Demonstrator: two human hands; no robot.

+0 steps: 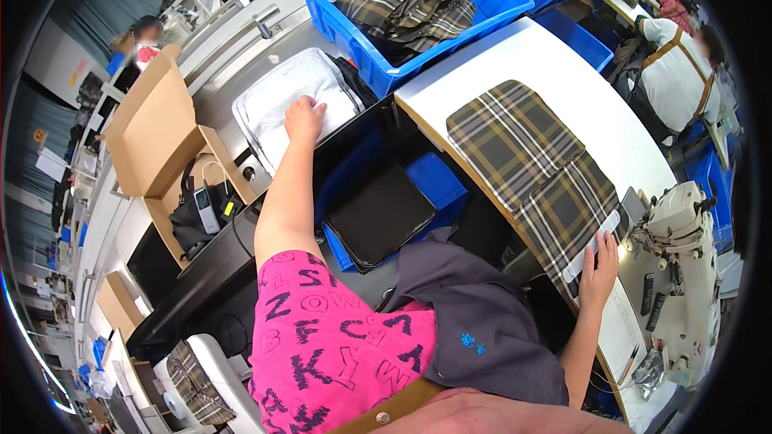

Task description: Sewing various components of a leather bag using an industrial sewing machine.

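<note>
My right hand, loosely spread, merely touches plaid fabric.
My left hand, half-curled, touches white cloth; grip unclear.

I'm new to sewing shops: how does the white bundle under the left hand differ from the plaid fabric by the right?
The white bundle is pale and plain; the plaid fabric is dark with crossing lines. The white bundle looks compact; the plaid fabric looks longer. Both lie fairly flat.
</note>
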